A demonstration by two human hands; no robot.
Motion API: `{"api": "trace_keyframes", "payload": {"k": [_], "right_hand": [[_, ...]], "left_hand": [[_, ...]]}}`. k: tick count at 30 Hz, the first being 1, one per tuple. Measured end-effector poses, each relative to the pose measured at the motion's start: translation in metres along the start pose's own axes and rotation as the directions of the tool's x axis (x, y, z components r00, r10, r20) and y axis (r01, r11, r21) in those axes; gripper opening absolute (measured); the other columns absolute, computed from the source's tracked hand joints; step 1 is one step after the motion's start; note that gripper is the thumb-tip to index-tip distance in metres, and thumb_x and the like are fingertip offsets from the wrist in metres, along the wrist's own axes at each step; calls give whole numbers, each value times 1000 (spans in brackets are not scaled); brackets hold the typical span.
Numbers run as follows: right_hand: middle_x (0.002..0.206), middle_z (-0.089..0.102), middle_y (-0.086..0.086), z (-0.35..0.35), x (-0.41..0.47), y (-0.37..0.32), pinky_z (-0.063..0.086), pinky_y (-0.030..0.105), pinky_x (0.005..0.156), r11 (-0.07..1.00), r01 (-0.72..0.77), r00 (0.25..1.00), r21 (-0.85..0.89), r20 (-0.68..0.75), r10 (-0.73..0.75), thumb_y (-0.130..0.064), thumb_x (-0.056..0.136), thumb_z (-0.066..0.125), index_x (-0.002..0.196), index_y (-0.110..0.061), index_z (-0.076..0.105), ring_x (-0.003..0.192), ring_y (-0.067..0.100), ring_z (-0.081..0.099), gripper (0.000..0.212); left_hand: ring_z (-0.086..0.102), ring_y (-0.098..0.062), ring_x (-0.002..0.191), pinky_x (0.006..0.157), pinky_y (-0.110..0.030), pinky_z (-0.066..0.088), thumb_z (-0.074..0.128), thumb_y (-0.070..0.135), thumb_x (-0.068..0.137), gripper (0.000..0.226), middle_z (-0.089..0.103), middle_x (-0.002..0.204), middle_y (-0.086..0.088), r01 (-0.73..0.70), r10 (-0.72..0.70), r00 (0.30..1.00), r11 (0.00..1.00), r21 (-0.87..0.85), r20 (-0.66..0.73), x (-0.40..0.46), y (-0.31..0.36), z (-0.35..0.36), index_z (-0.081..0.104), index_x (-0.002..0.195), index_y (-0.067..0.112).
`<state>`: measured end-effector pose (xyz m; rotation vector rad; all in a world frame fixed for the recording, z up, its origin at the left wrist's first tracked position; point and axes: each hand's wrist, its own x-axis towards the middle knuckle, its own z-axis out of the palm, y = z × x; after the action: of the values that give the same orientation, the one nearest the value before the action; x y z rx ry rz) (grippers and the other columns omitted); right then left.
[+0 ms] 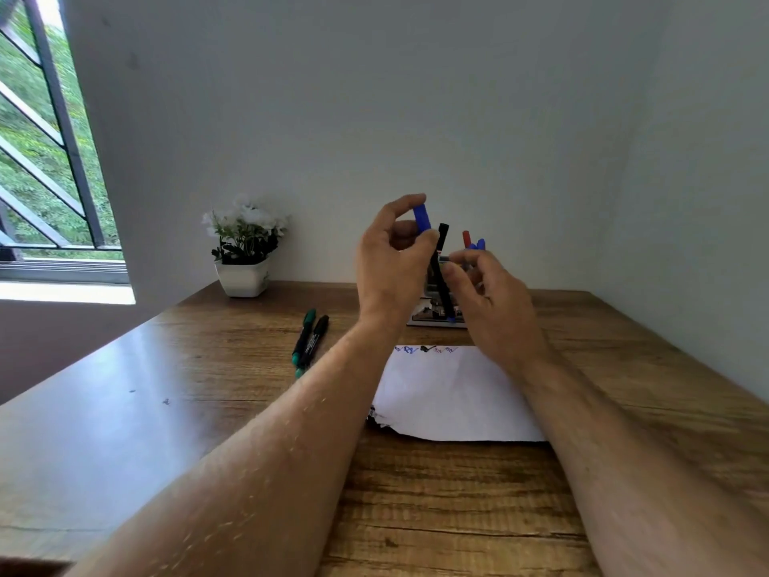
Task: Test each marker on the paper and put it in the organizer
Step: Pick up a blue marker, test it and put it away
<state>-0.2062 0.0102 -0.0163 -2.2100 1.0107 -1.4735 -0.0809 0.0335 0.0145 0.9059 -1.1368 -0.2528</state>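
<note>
Head view: left hand [391, 260] pinches a blue cap [422, 218] above the organizer [437, 316]; right hand [487, 293] curls round a marker [441, 281] barrel. Light, stiff, smooth plastic, probably best gripped mid-barrel. Two markers [310, 337] lie left of the paper [453, 393]

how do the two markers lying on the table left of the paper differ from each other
The green marker has a dark green body with a lighter teal end towards the camera; the black marker is black, with white print on its barrel. The green marker lies on the left, further from the paper; the black marker lies nearer to it. Both lie flat on the wooden table, side by side, almost parallel, untouched by either hand.
</note>
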Motion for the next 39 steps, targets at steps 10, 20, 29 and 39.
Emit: {"api": "trace_keyframes", "payload": {"k": [10,20,29,39], "right_hand": [[82,61,-17,2,1,3,47,3,62,999,26,998,-21,-54,-27,-21,101,51,122,-15,62,72,-6,62,24],[67,64,-11,-6,2,2,39,5,51,999,-20,996,-50,-92,15,-36,97,57,101,-14,77,56,-6,58,30],[69,66,-4,-9,3,3,38,8,43,989,-143,976,-33,-169,136,-48,97,49,78,-15,68,56,4,59,42],[93,67,15,-16,2,-8,41,25,37,789,-268,946,553,-3,324,-5,97,46,116,-23,60,45,16,52,29]], "left_hand": [[74,-17,75,79,-41,61,69,16,91,18,74,76,-3,158,-154,987,978,-140,36,-9,-3,8,63,107,19],[73,-17,72,72,-31,60,71,21,89,19,73,81,-6,361,-355,932,902,-238,69,-15,-9,12,71,100,6],[65,-14,64,61,-22,59,60,19,96,11,69,80,-9,397,-483,875,764,-509,-43,-4,-5,3,64,100,10],[55,-13,47,41,-25,47,33,30,106,29,63,71,-6,549,-609,789,757,-355,-77,-22,-23,9,51,116,10]]}}
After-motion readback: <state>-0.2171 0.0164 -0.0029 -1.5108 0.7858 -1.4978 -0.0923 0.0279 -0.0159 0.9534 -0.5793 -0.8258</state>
